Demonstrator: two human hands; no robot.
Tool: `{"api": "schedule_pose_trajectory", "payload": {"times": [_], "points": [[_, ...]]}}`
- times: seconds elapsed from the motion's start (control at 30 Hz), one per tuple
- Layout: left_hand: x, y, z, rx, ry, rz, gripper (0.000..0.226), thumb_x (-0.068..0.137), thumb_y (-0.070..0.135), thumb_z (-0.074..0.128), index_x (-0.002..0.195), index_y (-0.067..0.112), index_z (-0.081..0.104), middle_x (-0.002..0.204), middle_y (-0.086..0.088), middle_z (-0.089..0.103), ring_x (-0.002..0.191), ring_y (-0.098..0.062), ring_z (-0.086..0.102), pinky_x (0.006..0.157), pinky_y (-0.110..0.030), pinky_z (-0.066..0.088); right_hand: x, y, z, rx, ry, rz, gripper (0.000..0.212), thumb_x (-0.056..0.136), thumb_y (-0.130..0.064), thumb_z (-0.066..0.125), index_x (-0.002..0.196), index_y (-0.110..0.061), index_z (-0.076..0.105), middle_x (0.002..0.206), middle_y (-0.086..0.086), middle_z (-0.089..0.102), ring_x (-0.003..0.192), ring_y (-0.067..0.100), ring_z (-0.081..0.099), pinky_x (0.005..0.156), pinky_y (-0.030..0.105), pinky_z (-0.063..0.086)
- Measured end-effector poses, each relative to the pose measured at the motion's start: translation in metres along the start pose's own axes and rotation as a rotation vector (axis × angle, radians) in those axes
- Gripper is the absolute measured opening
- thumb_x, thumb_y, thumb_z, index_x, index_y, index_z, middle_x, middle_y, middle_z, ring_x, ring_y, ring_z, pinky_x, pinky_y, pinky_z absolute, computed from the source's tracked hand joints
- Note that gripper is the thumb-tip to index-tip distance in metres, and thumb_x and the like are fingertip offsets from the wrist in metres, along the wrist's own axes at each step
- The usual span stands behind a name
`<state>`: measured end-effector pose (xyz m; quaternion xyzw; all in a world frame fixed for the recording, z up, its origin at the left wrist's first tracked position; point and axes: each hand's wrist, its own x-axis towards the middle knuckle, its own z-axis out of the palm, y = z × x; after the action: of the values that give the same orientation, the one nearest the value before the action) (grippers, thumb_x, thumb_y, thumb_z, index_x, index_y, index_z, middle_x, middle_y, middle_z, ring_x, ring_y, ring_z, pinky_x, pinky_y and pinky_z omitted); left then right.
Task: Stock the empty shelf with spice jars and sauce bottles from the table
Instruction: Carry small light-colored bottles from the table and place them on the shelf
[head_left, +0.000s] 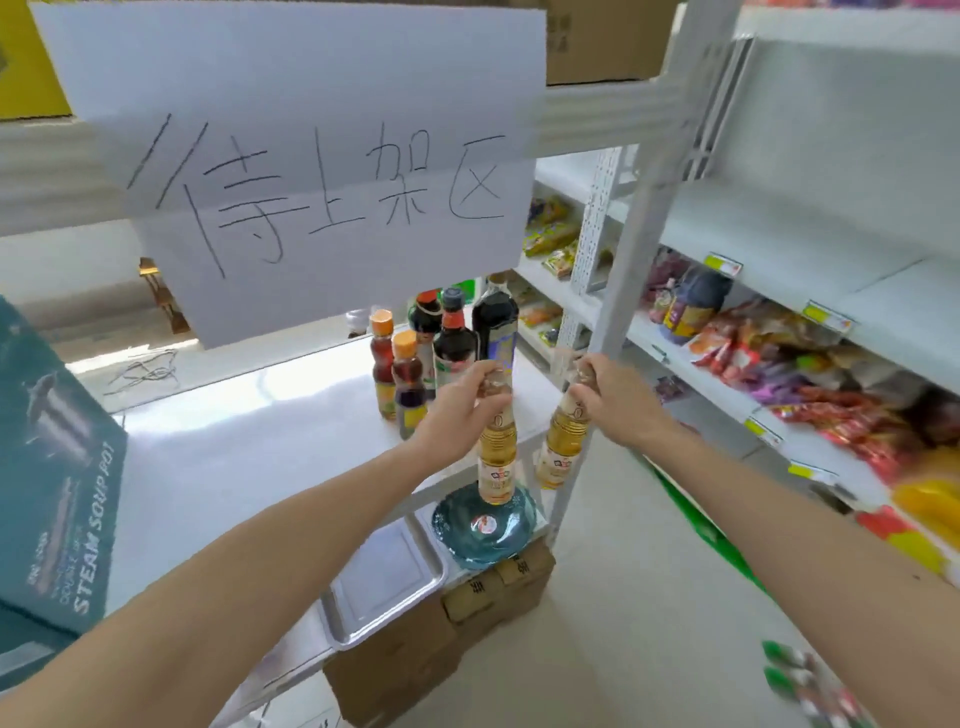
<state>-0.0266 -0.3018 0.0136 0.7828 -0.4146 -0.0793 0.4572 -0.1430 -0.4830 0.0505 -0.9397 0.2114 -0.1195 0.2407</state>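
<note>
the person's two bare forearms are reaching in from the near edge toward a white shelf (249, 447). the left hand (462, 402) is curling its fingers (480, 373) round the neck of a pale yellow bottle (497, 457), which is hanging upright at the shelf's near right corner, its base showing over a blue-green glass plate (485, 525) on the level below. the right hand (605, 392) is gripping the neck of a second pale yellow bottle (563, 447), just to the right of the first and in front of the white shelf post (631, 249). on the shelf, just beyond the left hand, five bottles are standing close together: two small orange-capped bottles (396, 374), two dark sauce bottles (445, 338) and one tall dark bottle (496, 322) at the far right. a handwritten paper sign (322, 171) is hanging above them. a teal steam soup pot box (57, 467) is sitting at the left. a metal tray (387, 582) is lying on the lower level, left of the plate. snack packets (779, 364) are filling the shelves at the right.
</note>
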Motion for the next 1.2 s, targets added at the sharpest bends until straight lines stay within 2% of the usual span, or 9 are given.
{"api": "schedule_pose_trajectory", "payload": {"times": [0.13,0.23,0.33,0.53,0.7,0.83,0.97,1.03,1.2], "points": [[0.031,0.031,0.059,-0.042,-0.104,0.062,0.033,0.095,0.023,0.057,0.126,0.014,0.050,0.105,-0.001,0.066,0.096,-0.015,0.061,0.085,-0.032,0.048,-0.019,0.057,-0.039,-0.018,0.078,0.133,0.011,0.093,-0.014,0.054,0.088,-0.006,0.049,0.084,0.011,0.054,0.081,0.030,0.049,0.067,0.036,0.033],[0.053,0.058,0.106,-0.077,-0.160,0.127,0.032,0.094,0.020,0.058,0.125,0.014,0.051,0.100,-0.001,0.064,0.093,-0.015,0.060,0.083,-0.028,0.046,-0.034,0.101,-0.071,-0.030,0.124,0.211,0.013,0.093,-0.016,0.053,0.090,-0.004,0.049,0.084,0.010,0.053,0.080,0.029,0.049,0.064,0.035,0.031],[0.076,0.087,0.152,-0.105,-0.245,0.179,0.034,0.096,0.021,0.056,0.128,0.013,0.049,0.104,-0.004,0.064,0.095,-0.018,0.060,0.084,-0.031,0.048,-0.048,0.146,-0.102,-0.065,0.172,0.282,0.014,0.095,-0.015,0.052,0.096,-0.001,0.049,0.087,0.014,0.054,0.081,0.031,0.049,0.063,0.035,0.030],[0.122,0.156,0.244,-0.181,-0.338,0.256,0.026,0.095,0.017,0.055,0.121,0.014,0.051,0.098,0.000,0.060,0.092,-0.018,0.059,0.082,-0.032,0.049,-0.065,0.233,-0.169,-0.097,0.248,0.384,0.019,0.094,-0.018,0.054,0.105,-0.003,0.054,0.098,0.013,0.060,0.093,0.032,0.055,0.079,0.042,0.044],[0.160,0.212,0.316,-0.225,-0.391,0.296,0.023,0.096,0.016,0.054,0.118,0.015,0.052,0.097,0.003,0.058,0.086,-0.010,0.054,0.072,-0.020,0.045,-0.077,0.304,-0.225,-0.123,0.312,0.459,0.021,0.095,-0.021,0.055,0.110,-0.007,0.055,0.106,0.011,0.062,0.100,0.031,0.056,0.079,0.037,0.042],[0.189,0.248,0.366,-0.227,-0.422,0.334,0.029,0.095,0.019,0.055,0.124,0.013,0.051,0.102,0.001,0.060,0.094,-0.018,0.057,0.081,-0.030,0.047,-0.080,0.354,-0.264,-0.151,0.371,0.531,0.025,0.095,-0.021,0.055,0.115,-0.006,0.054,0.114,0.014,0.061,0.108,0.033,0.053,0.080,0.034,0.037],[0.224,0.278,0.406,-0.243,-0.461,0.356,0.030,0.096,0.023,0.055,0.125,0.020,0.050,0.099,0.005,0.061,0.090,-0.018,0.059,0.073,-0.027,0.046,-0.075,0.397,-0.297,-0.154,0.429,0.582,0.025,0.095,-0.021,0.056,0.115,-0.007,0.054,0.115,0.015,0.061,0.108,0.033,0.054,0.087,0.038,0.043],[0.245,0.290,0.426,-0.261,-0.493,0.365,0.029,0.096,0.023,0.055,0.125,0.020,0.050,0.100,0.003,0.062,0.091,-0.019,0.060,0.075,-0.028,0.047,-0.069,0.417,-0.311,-0.156,0.450,0.607,0.026,0.095,-0.021,0.056,0.117,-0.007,0.054,0.116,0.015,0.061,0.108,0.033,0.054,0.088,0.038,0.044],[0.309,0.319,0.479,-0.315,-0.570,0.405,0.027,0.096,0.019,0.055,0.123,0.019,0.050,0.106,-0.001,0.063,0.097,-0.019,0.059,0.080,-0.032,0.048,-0.043,0.469,-0.348,-0.162,0.513,0.684,0.028,0.095,-0.022,0.055,0.119,-0.008,0.054,0.115,0.014,0.061,0.106,0.031,0.055,0.082,0.035,0.043]]}}
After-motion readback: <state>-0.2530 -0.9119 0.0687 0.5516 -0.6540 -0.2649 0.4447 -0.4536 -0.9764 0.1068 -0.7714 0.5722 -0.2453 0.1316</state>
